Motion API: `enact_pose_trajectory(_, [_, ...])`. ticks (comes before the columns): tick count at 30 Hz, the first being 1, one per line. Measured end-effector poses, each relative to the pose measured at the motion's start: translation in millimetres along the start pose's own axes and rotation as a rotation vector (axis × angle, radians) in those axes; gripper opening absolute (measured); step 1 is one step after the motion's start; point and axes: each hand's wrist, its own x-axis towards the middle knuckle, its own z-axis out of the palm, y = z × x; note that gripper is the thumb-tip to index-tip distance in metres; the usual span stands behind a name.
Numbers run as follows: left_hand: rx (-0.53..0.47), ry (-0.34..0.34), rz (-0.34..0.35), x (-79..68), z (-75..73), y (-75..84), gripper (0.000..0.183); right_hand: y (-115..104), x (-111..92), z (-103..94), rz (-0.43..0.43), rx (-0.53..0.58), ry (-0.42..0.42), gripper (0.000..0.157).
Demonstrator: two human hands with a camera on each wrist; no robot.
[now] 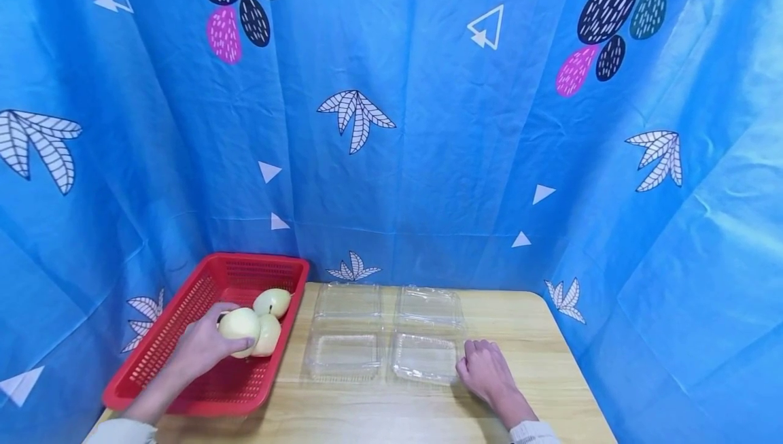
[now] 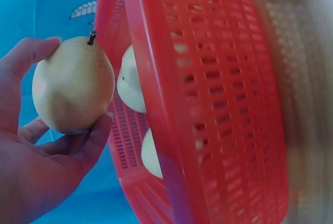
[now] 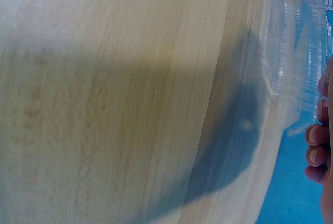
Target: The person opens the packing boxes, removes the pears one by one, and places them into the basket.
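Note:
My left hand [image 1: 204, 342] grips a pale yellow pear [image 2: 73, 86] between thumb and fingers, its dark stem showing in the left wrist view. This pear is over the red plastic basket [image 1: 131, 379]. Two more pears, one at the back [image 1: 272, 302] and one nearer [image 1: 267, 336], lie along the basket's right side. My right hand [image 1: 487, 370] is beside the right-hand clear plastic box [image 1: 426, 357], fingers loosely curled with nothing seen in them. Whether it touches the box's edge is unclear. The left-hand clear box [image 1: 345, 354] stands alongside, and both boxes have lids folded back.
A light wooden table [image 1: 342, 413] carries the basket and boxes. The patterned blue cloth [image 1: 416, 179] hangs behind the table and along both sides. The basket's perforated wall [image 2: 218, 88] rises close to the left hand.

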Motion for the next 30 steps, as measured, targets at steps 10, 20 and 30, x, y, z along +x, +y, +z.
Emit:
enact_pose_trajectory(10, [0.088, -0.072, 0.005, 7.5, -11.3, -28.1, 0.083, -2, 2, -3.7, 0.004, 0.020, -0.038, 0.026])
enact_pose_trajectory(20, [0.148, -0.229, -0.008, 14.7, -16.7, -39.1, 0.080, -3, 3, -5.9, 0.010, 0.015, -0.056, 0.023])
enact_pose_trajectory(30, [0.188, -0.334, 0.000, 15.1, -9.4, -54.6, 0.066, -3, 1, -6.2, 0.002, 0.000, -0.030, 0.025])
